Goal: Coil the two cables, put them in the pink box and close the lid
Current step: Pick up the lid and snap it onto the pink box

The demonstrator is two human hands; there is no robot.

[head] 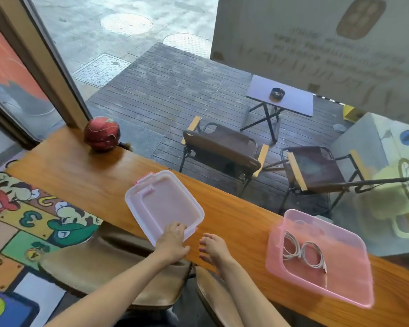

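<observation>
The pink box stands open on the wooden counter at the right. Two coiled white cables lie side by side inside it. The translucent lid lies flat on the counter to the left, well apart from the box. My left hand grips the lid's near corner, fingers curled over its rim. My right hand hovers just right of that corner with fingers spread, holding nothing.
The wooden counter runs along a window. A red ball-like toy sits at its far left end. Two stools are under the near edge. Chairs and a small table stand outside behind the glass.
</observation>
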